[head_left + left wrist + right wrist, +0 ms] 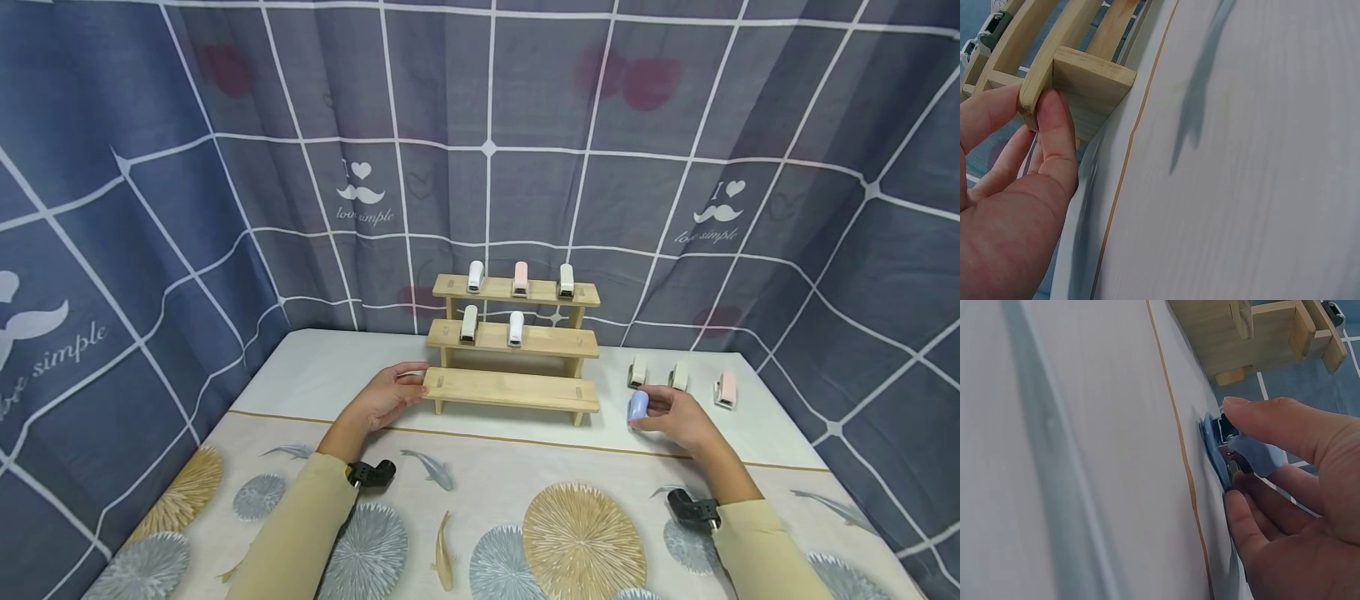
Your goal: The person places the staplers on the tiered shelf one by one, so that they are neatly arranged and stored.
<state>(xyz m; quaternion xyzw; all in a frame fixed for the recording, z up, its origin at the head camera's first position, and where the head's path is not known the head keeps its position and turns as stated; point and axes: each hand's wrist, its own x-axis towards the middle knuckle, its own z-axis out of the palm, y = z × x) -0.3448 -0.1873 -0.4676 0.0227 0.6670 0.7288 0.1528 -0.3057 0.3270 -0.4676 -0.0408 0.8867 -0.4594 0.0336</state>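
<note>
My left hand point(390, 396) pinches the left end of the lowest board of a three-tier wooden stand point(510, 387); thumb and fingertips lie on either side of that board point(1038, 84) in the left wrist view. To the right of the stand, my right hand point(678, 414) holds a small blue stapler point(638, 406) between thumb and fingers, its base at the tabletop. In the right wrist view the same blue stapler point(1254, 453) shows its metal parts beneath the thumb. On the top tier stand a white stapler point(476, 276), a pink one point(521, 279) and a cream one point(566, 281).
The middle tier carries a cream stapler point(468, 323) and a white stapler point(516, 328). Behind my right hand sit two cream staplers point(637, 372) and a pink stapler point(725, 388). A patterned cloth point(480, 467) covers the table front; a checked curtain point(420, 192) hangs behind.
</note>
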